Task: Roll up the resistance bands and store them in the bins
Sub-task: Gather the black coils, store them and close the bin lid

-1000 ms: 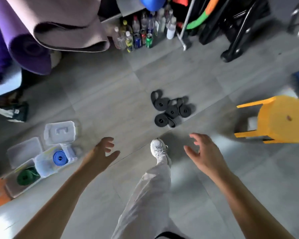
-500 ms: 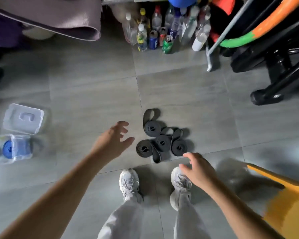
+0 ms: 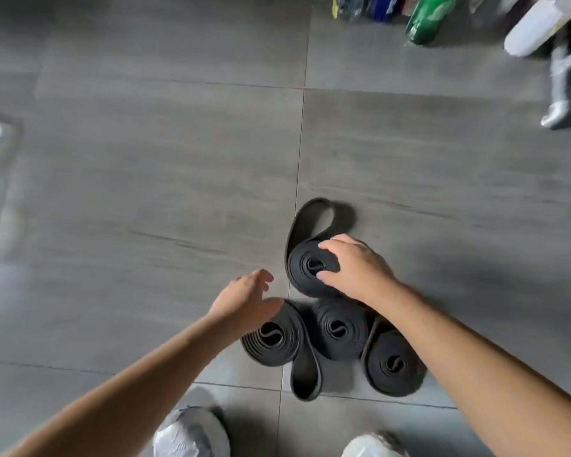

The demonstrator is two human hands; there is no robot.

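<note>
Black bands (image 3: 338,328): 4 rolls on floor (image 3: 145,159) | right hand (image 3: 356,268) grips far roll (image 3: 299,275) | left hand (image 3: 244,298) spread open

Grey tiled floor (image 3: 145,179) with thin grout lines, blurred bottles (image 3: 528,28) and green can (image 3: 424,21) along far edge

View: one, worn on my head | facing: steeply down at the floor (image 3: 129,176) | range: close, my shoes (image 3: 192,433) at bottom edge

R grip (image 3: 353,270) now clasps far roll (image 3: 299,273).
</note>
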